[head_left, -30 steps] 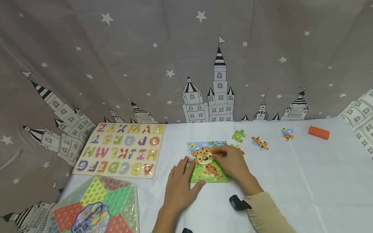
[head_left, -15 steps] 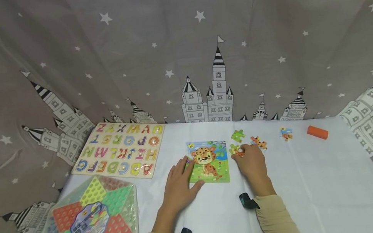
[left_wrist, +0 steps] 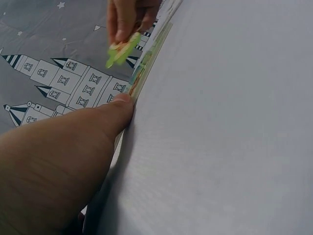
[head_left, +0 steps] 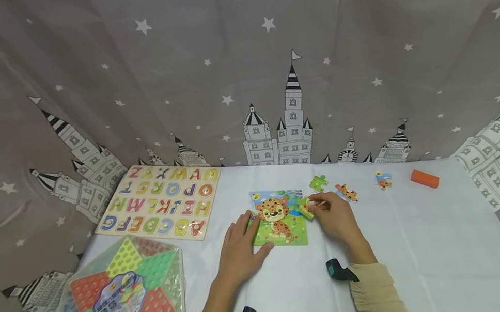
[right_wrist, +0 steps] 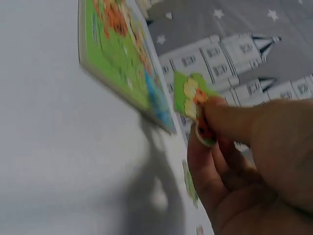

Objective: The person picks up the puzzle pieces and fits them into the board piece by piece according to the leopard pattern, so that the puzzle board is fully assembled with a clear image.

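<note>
In the head view a small jigsaw board [head_left: 294,234] with a spotted leopard cub on green grass lies on the white table. My left hand [head_left: 239,251] rests at its left edge, fingers extended, the thumb by the lower edge. My right hand [head_left: 338,218] pinches a green jigsaw piece [head_left: 305,208] between thumb and fingers, held by the board's right edge. The right wrist view shows this piece [right_wrist: 188,95] with pale yellow and orange-red print, raised off the table. Beyond the board lie a green piece [head_left: 318,183], a spotted piece [head_left: 347,193] and a blue piece [head_left: 382,180].
A wooden alphabet board [head_left: 159,203] lies at the back left. In front of it is a hexagonal star-patterned game board [head_left: 122,296] under clear plastic. An orange block [head_left: 424,179] sits at the back right. A grey castle-print curtain [head_left: 203,78] hangs behind the table.
My right hand went from the board to the jigsaw piece on its right, picked it up and brought it left to the board's edge. The left hand has stayed in place.
</note>
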Tool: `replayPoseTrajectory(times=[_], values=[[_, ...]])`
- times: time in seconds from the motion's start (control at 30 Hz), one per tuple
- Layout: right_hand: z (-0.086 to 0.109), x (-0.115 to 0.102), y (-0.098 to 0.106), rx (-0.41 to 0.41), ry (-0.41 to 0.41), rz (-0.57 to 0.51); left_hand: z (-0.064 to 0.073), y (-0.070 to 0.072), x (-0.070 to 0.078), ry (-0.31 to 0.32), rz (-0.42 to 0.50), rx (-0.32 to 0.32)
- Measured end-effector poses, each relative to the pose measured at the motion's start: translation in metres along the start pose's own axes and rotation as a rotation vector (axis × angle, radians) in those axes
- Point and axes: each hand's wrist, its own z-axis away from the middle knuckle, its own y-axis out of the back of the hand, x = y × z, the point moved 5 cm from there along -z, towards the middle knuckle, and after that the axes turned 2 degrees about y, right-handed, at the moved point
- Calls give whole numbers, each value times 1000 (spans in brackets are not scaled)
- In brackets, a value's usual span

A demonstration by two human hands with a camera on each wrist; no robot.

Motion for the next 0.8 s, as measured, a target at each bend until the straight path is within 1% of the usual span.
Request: replayPoseTrajectory(times=[0.07, 0.17, 0.27, 0.37, 0.53, 0.67, 0.8], values=[[2, -12, -10, -68, 51, -31, 1, 0, -2, 2, -1, 5], [8, -31, -26, -164, 125, -49, 1, 1, -3, -11, -2, 15], [13, -45, -39, -222, 185, -43, 0, 1, -2, -22, -11, 17], [16, -52, -48, -240, 226, 1, 0, 1, -2, -19, -18, 7], [18, -55, -56, -249, 290, 82, 0, 1, -1, -1, -21, -12], [19, -55, -61, -247, 314, 145, 1, 1, 0, -5, -20, -8], [19, -56, -63, -229, 324, 192, 1, 1, 0, -3, -19, -6]])
